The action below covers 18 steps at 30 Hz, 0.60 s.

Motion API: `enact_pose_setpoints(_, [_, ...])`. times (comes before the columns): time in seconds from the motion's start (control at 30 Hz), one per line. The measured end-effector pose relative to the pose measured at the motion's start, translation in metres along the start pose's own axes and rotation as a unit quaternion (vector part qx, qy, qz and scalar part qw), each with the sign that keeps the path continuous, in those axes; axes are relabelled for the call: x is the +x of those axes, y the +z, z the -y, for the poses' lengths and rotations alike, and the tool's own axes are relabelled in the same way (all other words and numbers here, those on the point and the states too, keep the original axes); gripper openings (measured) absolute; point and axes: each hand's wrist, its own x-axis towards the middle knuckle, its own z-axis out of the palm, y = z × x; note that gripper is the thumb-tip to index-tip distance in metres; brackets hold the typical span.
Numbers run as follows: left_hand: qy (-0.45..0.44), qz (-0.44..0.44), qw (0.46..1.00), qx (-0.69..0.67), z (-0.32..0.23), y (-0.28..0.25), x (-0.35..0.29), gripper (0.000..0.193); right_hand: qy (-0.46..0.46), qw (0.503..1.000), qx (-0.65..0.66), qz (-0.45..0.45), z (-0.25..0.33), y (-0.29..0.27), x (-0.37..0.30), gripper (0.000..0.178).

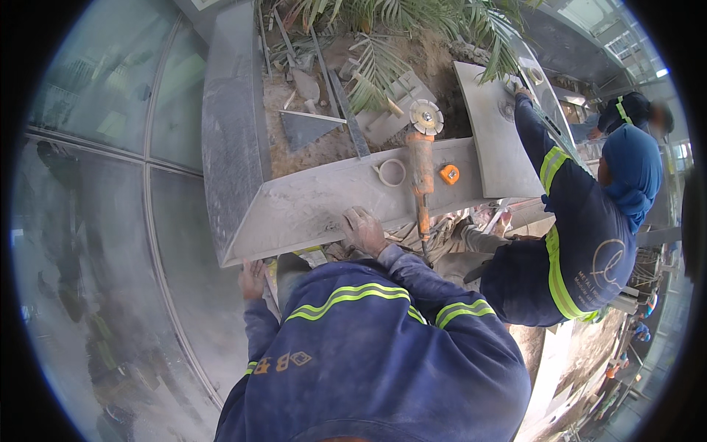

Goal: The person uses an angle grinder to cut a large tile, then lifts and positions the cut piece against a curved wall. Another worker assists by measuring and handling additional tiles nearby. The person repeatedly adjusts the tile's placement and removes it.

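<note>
In front of me lies a dusty grey stone slab with a mitred left end, meeting a darker slab. My right hand rests on its near edge, fingers stretched over the top face. Below the slab's near left corner, my left hand touches the front edge; its fingers look extended, partly hidden by the edge. Right of my right hand, an orange angle grinder with a segmented cutting disc lies across the slab. A roll of tape and an orange tape measure sit either side of it.
A planter bed with palm fronds, offcuts and soil lies behind the slab. Glass panels stand at left. At right, a co-worker in a blue head covering reaches over another slab. Another person is beyond.
</note>
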Motion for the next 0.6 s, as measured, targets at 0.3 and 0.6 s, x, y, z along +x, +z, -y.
enact_pose_setpoints(0.3, [0.023, 0.028, 0.999, -0.013, 0.005, 0.007, 0.0, 0.052, 0.079, 0.992, -0.076, -0.068, -0.03, -0.01, -0.015, 0.009])
enact_pose_setpoints(0.6, [0.026, -0.008, 0.999, -0.041, 0.005, 0.02, -0.006, 0.051, 0.055, 0.993, -0.098, -0.036, -0.048, 0.005, -0.018, 0.01])
